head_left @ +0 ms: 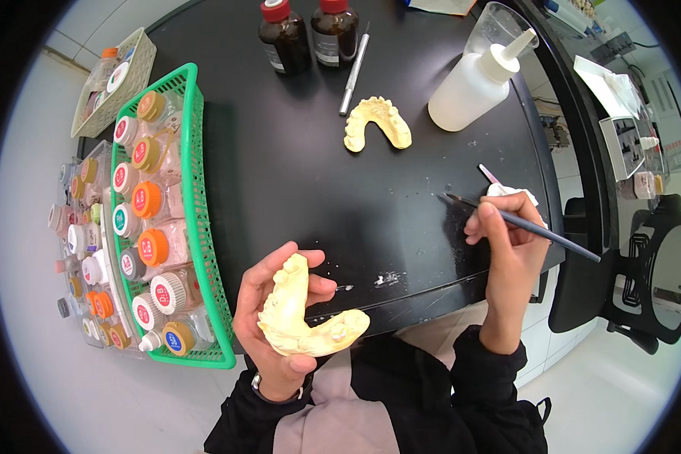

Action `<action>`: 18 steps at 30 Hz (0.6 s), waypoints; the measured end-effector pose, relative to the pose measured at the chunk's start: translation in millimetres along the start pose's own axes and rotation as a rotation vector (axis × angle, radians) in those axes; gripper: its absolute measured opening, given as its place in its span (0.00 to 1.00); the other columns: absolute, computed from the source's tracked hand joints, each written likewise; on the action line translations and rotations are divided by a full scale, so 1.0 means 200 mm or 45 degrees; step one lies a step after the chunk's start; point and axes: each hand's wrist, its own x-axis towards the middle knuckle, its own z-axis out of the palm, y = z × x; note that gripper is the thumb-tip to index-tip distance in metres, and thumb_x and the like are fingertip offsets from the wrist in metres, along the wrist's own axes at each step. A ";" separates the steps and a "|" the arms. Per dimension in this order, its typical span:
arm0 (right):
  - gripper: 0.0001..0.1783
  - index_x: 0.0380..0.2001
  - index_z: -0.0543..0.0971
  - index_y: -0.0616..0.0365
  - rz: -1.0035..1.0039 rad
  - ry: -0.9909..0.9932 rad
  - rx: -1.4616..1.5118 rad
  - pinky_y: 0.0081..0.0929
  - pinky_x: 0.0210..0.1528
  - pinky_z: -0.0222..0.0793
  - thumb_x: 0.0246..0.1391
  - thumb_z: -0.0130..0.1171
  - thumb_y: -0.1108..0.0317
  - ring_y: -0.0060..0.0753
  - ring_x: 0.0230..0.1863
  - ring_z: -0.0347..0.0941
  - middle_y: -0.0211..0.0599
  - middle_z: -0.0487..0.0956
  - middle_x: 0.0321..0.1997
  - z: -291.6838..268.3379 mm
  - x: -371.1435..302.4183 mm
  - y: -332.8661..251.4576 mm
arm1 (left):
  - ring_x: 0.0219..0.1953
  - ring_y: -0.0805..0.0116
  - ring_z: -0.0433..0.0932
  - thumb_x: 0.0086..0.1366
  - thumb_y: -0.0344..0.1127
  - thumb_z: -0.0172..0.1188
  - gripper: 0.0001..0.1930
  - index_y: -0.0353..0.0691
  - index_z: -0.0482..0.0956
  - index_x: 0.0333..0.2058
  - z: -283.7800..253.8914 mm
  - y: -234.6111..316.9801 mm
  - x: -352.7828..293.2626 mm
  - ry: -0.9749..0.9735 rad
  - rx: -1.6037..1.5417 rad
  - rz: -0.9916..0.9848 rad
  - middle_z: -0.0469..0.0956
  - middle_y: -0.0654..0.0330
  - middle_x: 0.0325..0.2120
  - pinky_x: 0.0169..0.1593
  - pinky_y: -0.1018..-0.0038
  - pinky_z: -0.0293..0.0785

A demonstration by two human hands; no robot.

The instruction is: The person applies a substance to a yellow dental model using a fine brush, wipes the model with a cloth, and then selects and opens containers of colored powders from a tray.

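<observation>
My left hand (259, 321) is closed around a pale yellow dental cast (303, 321), a curved arch with tooth shapes, held up over the table's near edge. In my right hand (513, 234) is a thin dark-handled paintbrush (541, 227), its pointed tip toward the left, apart from the cast. Close by that hand, a crumpled white tissue (516, 193) lies on the table, with a second slim tool (489, 175) with a pinkish end beside it. A second yellow dental cast (376, 122) rests farther back on the black table.
Left stands a green basket (210, 250) of capped jars; a cream basket (145, 64) is behind it. Two brown bottles (285, 38) and a metal knife handle (356, 69) lie at the back. A white squeeze bottle (467, 91) stands right, near a clear cup (492, 26).
</observation>
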 end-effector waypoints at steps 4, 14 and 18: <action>0.06 0.29 0.72 0.65 0.174 -0.015 0.268 0.16 0.23 0.67 0.52 0.57 0.73 0.23 0.20 0.72 0.38 0.74 0.19 -0.05 -0.06 -0.05 | 0.40 0.69 0.77 0.35 0.65 0.71 0.55 0.26 0.61 0.53 0.01 -0.01 0.00 0.009 -0.016 -0.016 0.71 0.44 0.46 0.45 0.73 0.77; 0.08 0.31 0.74 0.68 0.102 -0.338 -0.088 0.20 0.35 0.75 0.44 0.60 0.82 0.28 0.31 0.78 0.43 0.79 0.30 0.02 -0.40 -0.05 | 0.40 0.68 0.78 0.36 0.63 0.71 0.55 0.25 0.60 0.54 0.00 0.00 0.00 0.029 -0.019 -0.001 0.71 0.43 0.46 0.45 0.73 0.77; 0.08 0.30 0.75 0.68 0.111 -0.335 -0.203 0.19 0.34 0.74 0.43 0.61 0.81 0.26 0.31 0.79 0.39 0.79 0.27 0.05 -0.40 -0.05 | 0.40 0.68 0.78 0.35 0.63 0.72 0.56 0.25 0.60 0.54 0.01 0.00 0.01 0.044 -0.029 -0.005 0.70 0.43 0.46 0.45 0.72 0.77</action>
